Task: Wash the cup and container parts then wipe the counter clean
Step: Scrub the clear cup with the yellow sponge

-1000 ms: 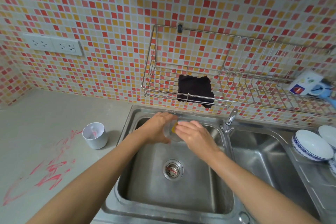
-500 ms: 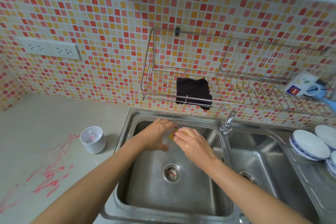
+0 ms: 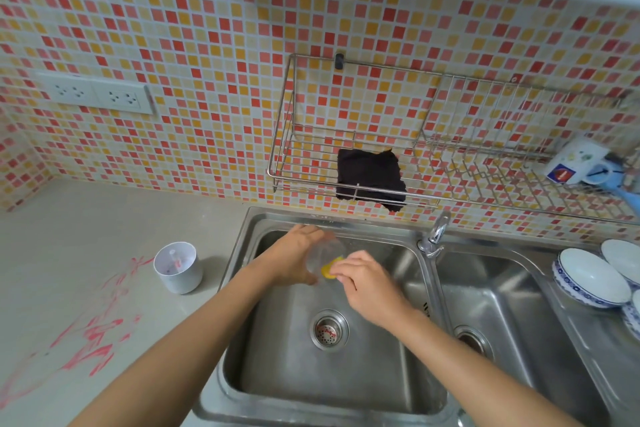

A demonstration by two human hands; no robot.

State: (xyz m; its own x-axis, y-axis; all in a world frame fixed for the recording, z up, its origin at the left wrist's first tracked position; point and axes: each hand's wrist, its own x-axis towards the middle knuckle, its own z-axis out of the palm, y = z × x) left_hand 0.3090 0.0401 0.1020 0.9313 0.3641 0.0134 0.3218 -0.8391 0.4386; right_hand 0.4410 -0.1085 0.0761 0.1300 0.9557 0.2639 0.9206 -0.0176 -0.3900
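Over the left sink basin (image 3: 363,385) my left hand (image 3: 294,258) grips a clear plastic cup (image 3: 327,251), tilted with its mouth toward the right. My right hand (image 3: 363,279) presses a small yellow sponge (image 3: 328,270) into the cup's mouth. A white cup-shaped container (image 3: 178,267) with small parts inside stands on the counter, left of the sink. Red smears (image 3: 93,333) cover the pale counter (image 3: 69,225) in front of it. A dark cloth (image 3: 370,178) hangs in the wall rack.
The tap (image 3: 434,236) stands between the two basins, shut off as far as I can see. White bowls with blue rims (image 3: 588,277) sit on the drainboard at the right. A wire rack (image 3: 450,156) holds a mug (image 3: 576,159). Wall sockets (image 3: 97,94) sit at the left.
Both hands stay together at the cup over the basin. The yellow sponge shows more clearly at the cup's mouth now. My view has tilted slightly upward.
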